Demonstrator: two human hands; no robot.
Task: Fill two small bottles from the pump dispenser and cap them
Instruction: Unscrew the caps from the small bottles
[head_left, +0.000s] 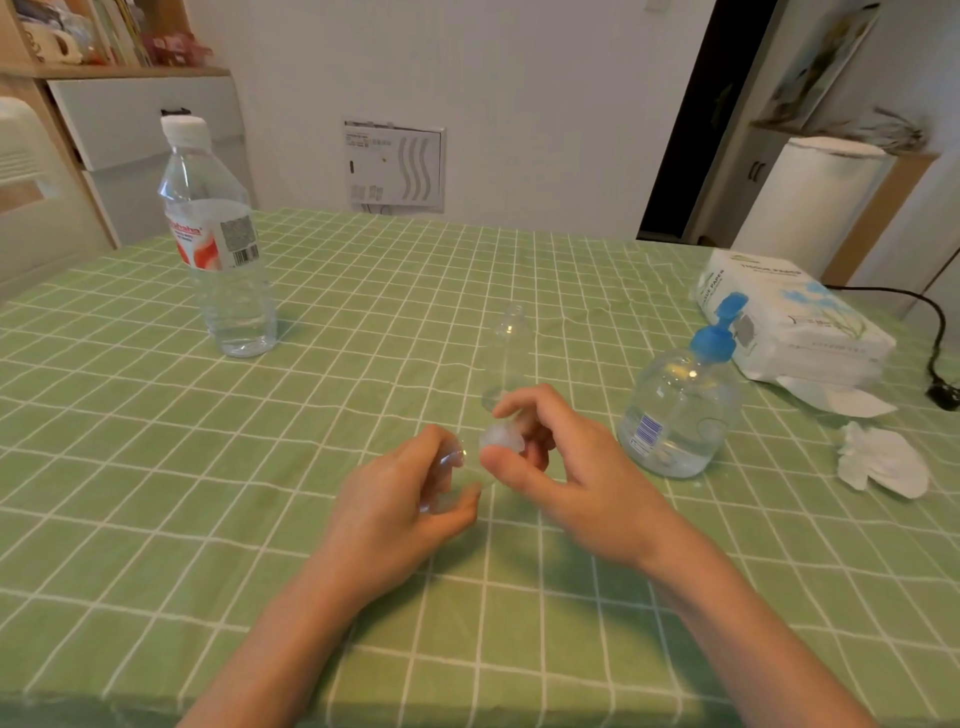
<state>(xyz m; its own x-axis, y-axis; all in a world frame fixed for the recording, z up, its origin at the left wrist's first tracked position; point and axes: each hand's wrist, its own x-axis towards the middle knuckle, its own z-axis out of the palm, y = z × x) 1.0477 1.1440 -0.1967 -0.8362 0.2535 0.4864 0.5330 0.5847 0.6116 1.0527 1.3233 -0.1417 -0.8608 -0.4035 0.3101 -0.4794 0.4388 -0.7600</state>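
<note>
Two small bottles, one cap, one pump dispenser (680, 410). Held bottle (449, 462), left of dispenser: left hand (400, 499) curled round it, axis tilted, mouth toward right hand (566, 467), which pinches the whitish cap (501, 439). Second bottle (506, 353) upright, left-behind dispenser.

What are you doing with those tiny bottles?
A person's left hand holds a small clear bottle, and the right hand pinches a little whitish cap at its mouth. Whether the cap is going on or coming off can't be told. A second small bottle stands behind the hands, and the blue-topped pump dispenser sits to the right.
</note>
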